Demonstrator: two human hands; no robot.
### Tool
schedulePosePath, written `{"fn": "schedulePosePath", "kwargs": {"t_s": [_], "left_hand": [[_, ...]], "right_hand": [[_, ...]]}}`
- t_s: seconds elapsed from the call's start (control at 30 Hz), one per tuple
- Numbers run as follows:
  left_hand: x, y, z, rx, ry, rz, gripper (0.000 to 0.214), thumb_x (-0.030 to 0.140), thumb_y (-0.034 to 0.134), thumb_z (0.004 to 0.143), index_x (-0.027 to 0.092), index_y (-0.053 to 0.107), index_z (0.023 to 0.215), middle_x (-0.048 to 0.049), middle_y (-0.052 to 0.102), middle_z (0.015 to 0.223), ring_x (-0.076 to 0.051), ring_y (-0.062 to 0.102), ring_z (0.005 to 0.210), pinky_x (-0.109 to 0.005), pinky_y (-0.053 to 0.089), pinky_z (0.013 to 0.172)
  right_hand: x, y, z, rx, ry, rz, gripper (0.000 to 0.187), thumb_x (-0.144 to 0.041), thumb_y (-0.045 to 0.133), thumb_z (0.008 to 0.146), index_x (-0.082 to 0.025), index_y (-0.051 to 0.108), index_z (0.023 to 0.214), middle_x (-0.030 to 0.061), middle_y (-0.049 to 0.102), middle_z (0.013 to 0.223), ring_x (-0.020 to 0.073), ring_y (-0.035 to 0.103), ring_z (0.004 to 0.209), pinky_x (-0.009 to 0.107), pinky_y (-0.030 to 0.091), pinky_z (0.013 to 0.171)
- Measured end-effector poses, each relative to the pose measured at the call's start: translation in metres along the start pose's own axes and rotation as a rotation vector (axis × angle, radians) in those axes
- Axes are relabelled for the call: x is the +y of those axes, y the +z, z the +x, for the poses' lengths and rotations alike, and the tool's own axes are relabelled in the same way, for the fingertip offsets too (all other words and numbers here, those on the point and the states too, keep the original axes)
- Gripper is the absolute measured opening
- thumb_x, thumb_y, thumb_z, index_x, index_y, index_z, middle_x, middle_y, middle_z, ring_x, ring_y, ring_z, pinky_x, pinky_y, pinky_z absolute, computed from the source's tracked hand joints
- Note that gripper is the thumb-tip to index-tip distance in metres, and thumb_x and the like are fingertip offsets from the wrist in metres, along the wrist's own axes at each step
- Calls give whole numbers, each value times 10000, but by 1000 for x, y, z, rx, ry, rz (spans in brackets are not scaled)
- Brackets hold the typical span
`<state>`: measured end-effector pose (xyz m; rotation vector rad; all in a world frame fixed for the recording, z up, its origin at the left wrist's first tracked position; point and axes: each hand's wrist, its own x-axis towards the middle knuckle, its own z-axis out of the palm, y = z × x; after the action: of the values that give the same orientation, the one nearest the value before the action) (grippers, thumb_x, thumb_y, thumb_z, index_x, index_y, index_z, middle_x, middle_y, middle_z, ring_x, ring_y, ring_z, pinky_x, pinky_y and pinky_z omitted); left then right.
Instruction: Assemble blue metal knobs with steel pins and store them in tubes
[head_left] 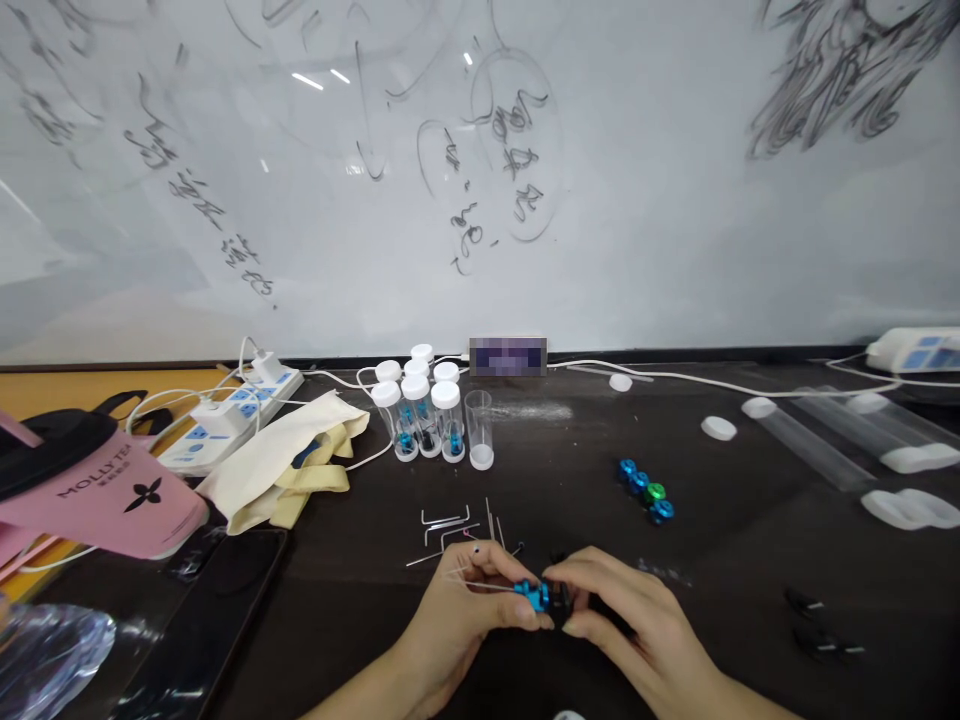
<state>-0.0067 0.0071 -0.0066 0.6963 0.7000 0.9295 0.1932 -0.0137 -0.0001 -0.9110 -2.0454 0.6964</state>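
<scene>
My left hand (469, 600) and my right hand (619, 610) meet near the table's front edge, both pinching a small blue metal part (536, 595) between their fingertips. A thin metal hex key (480, 582) lies across my left fingers. More hex keys (450, 525) lie scattered just beyond my left hand. A short row of blue and green metal parts (646, 492) sits past my right hand. Behind these stands a cluster of clear vials with white caps (420, 415), and one open vial (478, 428) stands upside down on its cap.
A pink cup (97, 490), a cream cloth bag (289, 460), a white power strip (232, 410) and a dark phone (202, 620) lie at the left. Long clear tubes (817, 445) and loose white caps (718, 428) lie at the right. A whiteboard (480, 170) rises behind the dark table (750, 600).
</scene>
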Motion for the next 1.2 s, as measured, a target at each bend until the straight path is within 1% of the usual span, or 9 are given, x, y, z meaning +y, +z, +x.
{"fn": "schedulePosePath", "kwargs": {"t_s": [0.2, 0.27, 0.37, 0.53, 0.73, 0.87, 1.0, 1.1, 1.2], "left_hand": [[-1, 0, 1, 0, 15, -5, 240, 92, 862, 513, 105, 697, 687, -54, 730, 650, -155, 688, 580, -223, 510, 592], [-1, 0, 0, -3, 10, -15, 237, 84, 859, 519, 107, 694, 688, -50, 731, 659, -152, 689, 580, -224, 513, 602], [0, 0, -1, 5, 0, -35, 232, 71, 851, 534, 116, 693, 698, -39, 734, 678, -145, 692, 592, -226, 521, 629], [1, 1, 0, 4, 4, -61, 224, 64, 851, 532, 118, 688, 676, -37, 733, 670, -132, 683, 589, -220, 521, 638], [1, 1, -1, 17, 4, -48, 233, 100, 863, 530, 112, 696, 692, -41, 728, 664, -133, 683, 583, -215, 519, 626], [1, 0, 0, 36, -2, -49, 244, 113, 872, 516, 112, 690, 679, -36, 720, 664, -135, 679, 578, -228, 529, 634], [0, 0, 1, 36, 4, -60, 247, 109, 873, 510, 111, 688, 674, -35, 714, 649, -135, 675, 572, -233, 531, 635], [-1, -1, 1, 40, 12, -66, 252, 98, 872, 501, 111, 686, 670, -35, 717, 657, -140, 677, 570, -242, 535, 637], [-1, -1, 1, 40, 4, -46, 247, 76, 862, 507, 113, 685, 675, -38, 722, 662, -148, 683, 575, -243, 533, 632]], "right_hand": [[-3, -3, 1, -15, 44, 31, 188, -323, 457, 983, -232, 583, 1088, 30, 620, 850, 166, 613, 733, 281, 495, 663], [-2, -3, 0, -11, 38, 39, 201, -301, 479, 973, -246, 547, 1154, 29, 624, 890, 164, 615, 757, 278, 501, 682], [-1, -2, -2, 0, 15, 41, 300, -258, 515, 954, -259, 479, 1252, 35, 618, 955, 165, 614, 796, 282, 511, 714], [0, -1, -2, -20, -31, 15, 299, -184, 530, 935, -257, 496, 1222, 34, 605, 940, 166, 603, 795, 284, 510, 710], [3, 0, -5, 26, 11, -10, 352, -186, 505, 941, -258, 436, 1278, 44, 589, 983, 169, 593, 819, 293, 508, 740], [5, 0, -9, 94, 20, -14, 314, -171, 435, 960, -237, 437, 1267, 63, 539, 1010, 171, 567, 845, 304, 500, 762], [4, 0, -8, 52, 28, -48, 274, -157, 439, 960, -241, 466, 1220, 54, 520, 998, 160, 561, 831, 289, 495, 744], [2, -1, -4, 29, 50, -68, 264, -193, 454, 963, -246, 466, 1221, 43, 541, 971, 161, 570, 823, 285, 495, 740], [-2, -2, -1, -15, 66, -70, 205, -241, 443, 973, -243, 520, 1164, 36, 573, 918, 172, 584, 807, 291, 497, 724]]}}
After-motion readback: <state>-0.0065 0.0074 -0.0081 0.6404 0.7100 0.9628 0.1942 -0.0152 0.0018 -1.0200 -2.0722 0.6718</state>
